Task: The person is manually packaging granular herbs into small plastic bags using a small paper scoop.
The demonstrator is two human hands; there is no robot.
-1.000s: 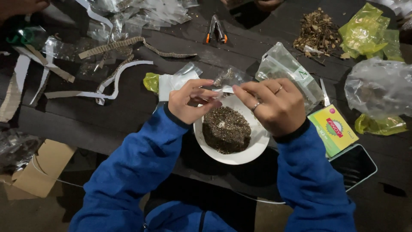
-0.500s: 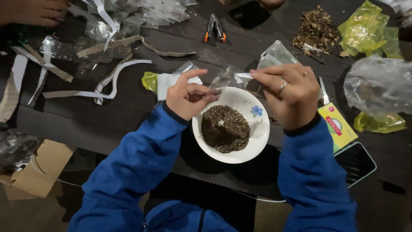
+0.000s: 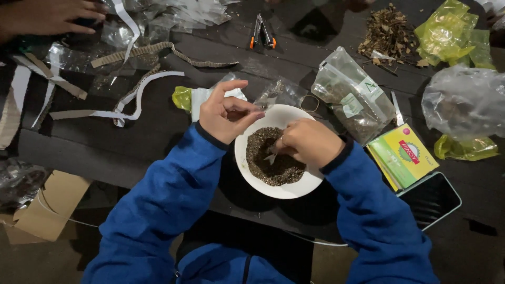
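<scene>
The white bowl [image 3: 310, 186] looks like glazed ceramic, smooth with a soft shine, and the dark stuff in it [image 3: 273, 165] is coarse, grainy and totally matt. Table [image 3: 158, 131] is dark wood planks, dull finish, grain showing. Lots of thin clear plastic around: the bag [image 3: 350, 97] right of the bowl is crinkly and glossy, and the yellow-green wrappers [image 3: 455, 31] are shiny film too. Cardboard strips [image 3: 158, 50] show rough corrugated edges. The phone [image 3: 431, 200] screen is slick black glass. Sleeves [image 3: 168, 194] are soft matt blue fabric.
</scene>
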